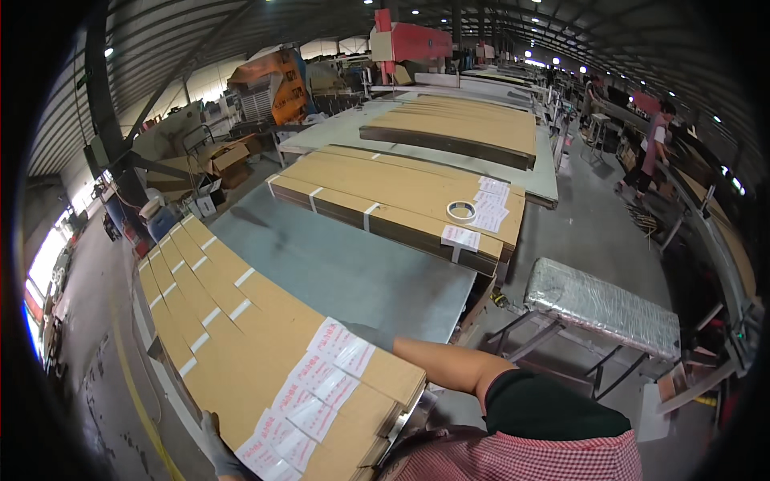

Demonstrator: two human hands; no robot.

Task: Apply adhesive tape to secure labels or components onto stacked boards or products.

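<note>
A long stack of brown cardboard sheets (pixel 233 353) lies slanting across the near left, bound in bundles with white strips. Several white paper labels with red print (pixel 309 401) overlap along its near end. My left hand (pixel 220 450), in a grey glove, grips the stack's near left side, thumb up by the top edge. On the opposite side, my right hand (pixel 371 335), also grey-gloved, holds the far edge beside the labels. Its fingers are partly hidden behind the cardboard.
Beyond lies a grey tabletop (pixel 337 248) with another strapped cardboard stack (pixel 401 184), bearing a tape roll (pixel 460 211) and labels. Farther off is a third stack (pixel 457 124). A plastic-wrapped bench (pixel 601 309) stands at right. A person (pixel 654 148) works at the far right.
</note>
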